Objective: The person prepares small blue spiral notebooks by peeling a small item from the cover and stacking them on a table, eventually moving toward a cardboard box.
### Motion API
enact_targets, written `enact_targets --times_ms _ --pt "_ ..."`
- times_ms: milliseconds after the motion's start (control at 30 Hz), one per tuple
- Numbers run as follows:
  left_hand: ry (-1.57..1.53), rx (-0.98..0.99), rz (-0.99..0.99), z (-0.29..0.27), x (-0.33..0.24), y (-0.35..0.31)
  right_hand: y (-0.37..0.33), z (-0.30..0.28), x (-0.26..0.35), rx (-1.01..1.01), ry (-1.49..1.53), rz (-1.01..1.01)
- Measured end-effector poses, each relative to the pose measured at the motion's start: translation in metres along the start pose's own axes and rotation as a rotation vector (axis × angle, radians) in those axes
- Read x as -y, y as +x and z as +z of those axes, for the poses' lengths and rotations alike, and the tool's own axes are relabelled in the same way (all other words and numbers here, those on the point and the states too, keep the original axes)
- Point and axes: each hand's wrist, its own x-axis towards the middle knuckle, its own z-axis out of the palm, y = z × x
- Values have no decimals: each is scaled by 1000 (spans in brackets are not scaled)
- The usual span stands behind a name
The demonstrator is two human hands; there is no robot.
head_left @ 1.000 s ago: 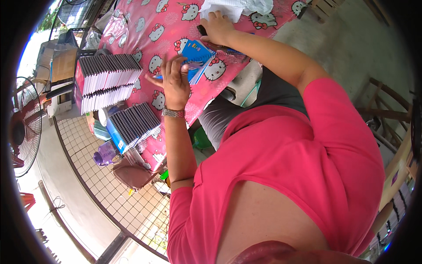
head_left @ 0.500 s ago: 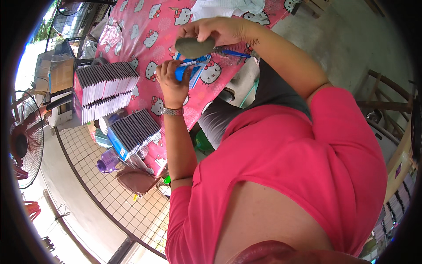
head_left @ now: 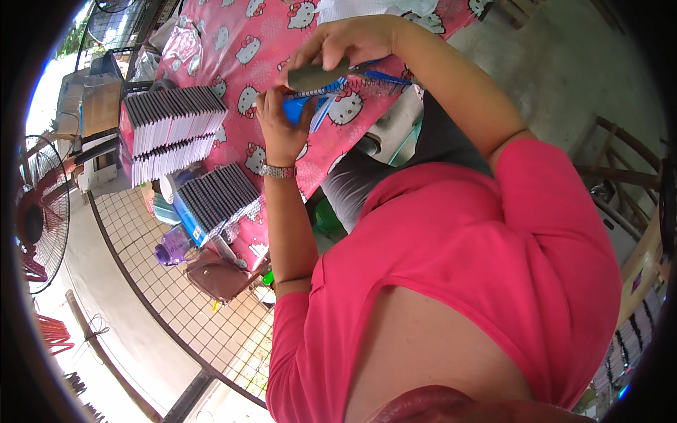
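Observation:
My left hand [head_left: 284, 130], with a metal watch [head_left: 278, 171] on the wrist, is closed around the lower side of a notebook [head_left: 295, 111] with blue and white parts. Above it, my right hand [head_left: 356, 41] grips a dark grey-green cover [head_left: 315, 76], thumb on its face and fingers behind. A thin dark spiral coil [head_left: 369, 84] runs along the notebook's edge and sticks out to the right past the cover. Beside the coil's free end lie slim blue handle-like parts [head_left: 386, 76]; whether my right hand also holds them is hidden.
A pink patterned tablecloth [head_left: 233, 20] covers the table. Left of my hands stand stacks of spiral notebooks [head_left: 173, 130] and a smaller row [head_left: 217, 201]. Beyond the table edge are a purple bottle [head_left: 174, 245], a brown bag [head_left: 217, 276] and a fan [head_left: 35, 218]. White sheets [head_left: 352, 8] lie at the back.
The dark cover has tilted and now looks narrower. My right hand has shifted slightly up and right. More of the coil and blue handle-like parts shows. The view has moved a little.

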Motion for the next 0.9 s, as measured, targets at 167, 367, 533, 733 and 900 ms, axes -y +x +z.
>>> enact_targets --times_ms 167,367,533,733,900 --pt "34 39 5 -4 1 2 4 -3 -4 -134 -148 85" --pt "3 3 -33 -17 17 -1 17 2 0 -85 49 -14" --pt "53 -11 -29 -21 23 -1 32 -4 1 -117 -563 128" --pt "-308 54 -242 -20 32 0 40 -5 -1 -83 -262 57" --pt "-440 52 -288 -17 43 -2 48 -10 4 -12 -410 196"
